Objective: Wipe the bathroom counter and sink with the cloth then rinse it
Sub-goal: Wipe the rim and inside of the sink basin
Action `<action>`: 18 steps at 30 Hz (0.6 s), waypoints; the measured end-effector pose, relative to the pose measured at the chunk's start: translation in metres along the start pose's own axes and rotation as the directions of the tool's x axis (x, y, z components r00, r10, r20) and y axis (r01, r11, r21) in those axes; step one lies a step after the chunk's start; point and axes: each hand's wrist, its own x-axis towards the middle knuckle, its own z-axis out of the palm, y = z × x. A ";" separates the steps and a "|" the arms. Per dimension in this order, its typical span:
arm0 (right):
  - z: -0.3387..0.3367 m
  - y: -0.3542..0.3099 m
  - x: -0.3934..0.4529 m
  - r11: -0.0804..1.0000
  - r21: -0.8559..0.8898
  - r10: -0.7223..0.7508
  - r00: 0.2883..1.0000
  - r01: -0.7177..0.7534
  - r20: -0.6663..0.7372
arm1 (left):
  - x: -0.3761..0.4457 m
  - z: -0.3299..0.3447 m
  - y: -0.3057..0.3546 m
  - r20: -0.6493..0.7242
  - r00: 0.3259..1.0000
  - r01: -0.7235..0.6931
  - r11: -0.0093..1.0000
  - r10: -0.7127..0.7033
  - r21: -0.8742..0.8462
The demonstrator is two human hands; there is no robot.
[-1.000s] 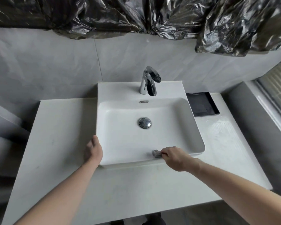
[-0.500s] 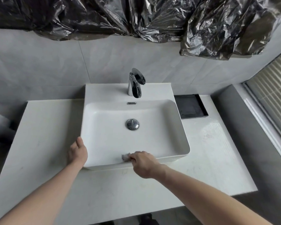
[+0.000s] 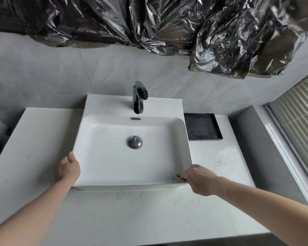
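A white rectangular sink (image 3: pixel 103 132) sits on a pale counter (image 3: pixel 132 213). My right hand (image 3: pixel 200 179) is closed on a small grey cloth (image 3: pixel 177 177) and presses it against the sink's front rim at the near right corner. Most of the cloth is hidden under my fingers. My left hand (image 3: pixel 68 168) rests against the sink's near left corner, thumb up along the side wall, gripping the rim. A chrome drain plug (image 3: pixel 134 142) lies in the basin and a dark chrome tap (image 3: pixel 139 96) stands at the back.
A black shallow tray (image 3: pixel 202 126) lies on the counter right of the sink. Crumpled black plastic sheeting (image 3: pixel 149 22) hangs on the grey tiled wall above. A window with blinds (image 3: pixel 299 125) and a grey ledge are at the right.
My right hand slid the cloth left along the front rim, then back right to the near right corner. My left hand stayed at the left corner. The camera view shifted.
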 end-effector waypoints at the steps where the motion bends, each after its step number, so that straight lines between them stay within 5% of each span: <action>1: 0.001 0.003 0.005 0.998 -0.046 -0.045 0.999 0.045 -0.005 | -0.001 0.000 0.001 -0.005 1.000 0.003 1.000 -0.003 -0.001; 18: -0.062 0.059 0.097 0.974 -0.212 -0.131 0.963 0.081 -0.234 | -0.010 0.000 0.013 -0.039 0.994 0.097 0.995 -0.098 -0.028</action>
